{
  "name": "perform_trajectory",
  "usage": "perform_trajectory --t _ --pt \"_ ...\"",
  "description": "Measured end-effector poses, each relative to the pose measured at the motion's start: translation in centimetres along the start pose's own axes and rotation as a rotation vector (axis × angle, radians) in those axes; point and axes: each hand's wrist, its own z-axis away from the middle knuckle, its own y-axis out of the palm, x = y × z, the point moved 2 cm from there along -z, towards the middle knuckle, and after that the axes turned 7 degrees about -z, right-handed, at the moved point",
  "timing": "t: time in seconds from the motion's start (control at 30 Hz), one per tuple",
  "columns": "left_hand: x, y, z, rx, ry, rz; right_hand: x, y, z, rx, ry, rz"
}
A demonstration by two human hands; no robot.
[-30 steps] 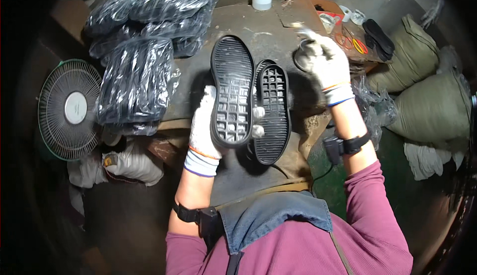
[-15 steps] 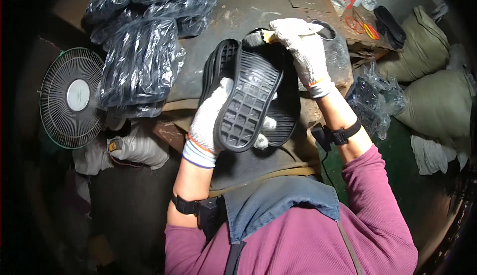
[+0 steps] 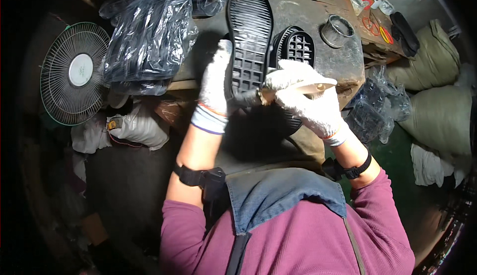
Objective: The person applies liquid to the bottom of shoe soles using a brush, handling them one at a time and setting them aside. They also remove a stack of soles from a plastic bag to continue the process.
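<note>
My left hand (image 3: 215, 81), in a white knit glove, grips the left edge of a long black shoe sole (image 3: 250, 27). The sole's near half has a square grid and its far half has ribs. In my gloved right hand (image 3: 309, 103) is a paintbrush (image 3: 318, 87) with a pale wooden handle. Its dark bristles lie at the sole's near end. Just right of this sole is another black sole (image 3: 301, 45) with a grid, partly hidden behind my right hand. Beyond that hand a round metal pot (image 3: 338, 32) stands on the workbench.
Shiny plastic-wrapped black bundles (image 3: 149, 36) are piled at the bench's left. A fan (image 3: 79, 71) stands further left. Scissors (image 3: 385, 34) and a dark sole-shaped piece (image 3: 405, 33) lie at the right. Full green sacks (image 3: 437, 103) and a clear plastic bag (image 3: 372, 111) sit beyond the bench's right edge.
The held sole has swung more upright and its far end reaches further over the bench. My right hand has brought the brush from its far end to its near end, uncovering the pot.
</note>
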Motion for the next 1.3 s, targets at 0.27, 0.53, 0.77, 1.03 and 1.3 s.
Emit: perform_trajectory --t 0.27,0.53,0.77,1.03,1.3 --pt "-2.0 2.1 2.6 -0.241 0.126 -0.381 2.5 -0.7 -1.2 0.024 0.052 0.131" --pt "-1.7 2.8 4.0 -0.059 -0.086 -0.366 5.0 -4.8 -7.2 -0.197 -0.309 0.871" --pt "0.5 2.7 3.6 -0.112 -0.223 -0.145 5.6 -5.5 -9.6 -0.006 -0.803 1.366" --pt "1.4 3.9 4.7 -0.043 -0.324 0.155 6.7 -5.0 -11.0 0.037 -0.865 1.421" --pt "1.5 3.6 4.2 0.082 -0.23 0.314 5.0 -2.7 -11.8 0.133 -0.973 1.312"
